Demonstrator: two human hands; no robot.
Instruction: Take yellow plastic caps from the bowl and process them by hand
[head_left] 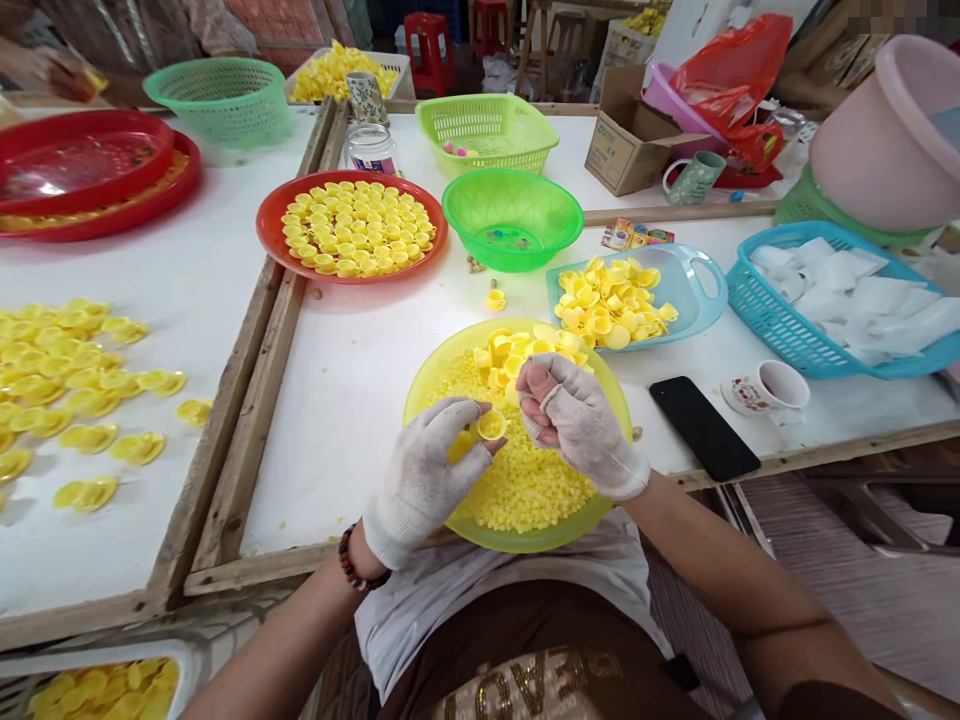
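Observation:
My left hand (435,470), in a white glove with bare fingertips, pinches a small round yellow plastic cup (492,426) between thumb and forefinger. To its right, my right hand (574,415), gloved the same way, has its fingers curled together; whatever they may hold is hidden. Both hands are above a yellow bowl (424,385) full of small pale yellow beads (529,490). More yellow cups (506,350) are heaped at the bowl's far side. Behind it, a blue tray (694,310) bears a pile of loose yellow plastic pieces (607,300).
An orange-red plate (274,245) carries yellow cups in rows. Beyond the bowl stand a green bowl (514,215) and a lime basket (487,130). A phone (705,428), a mug (765,387) and a blue basket (772,310) lie right. Wooden strips (240,420) divide the tables. A person's hand (64,75) shows top left.

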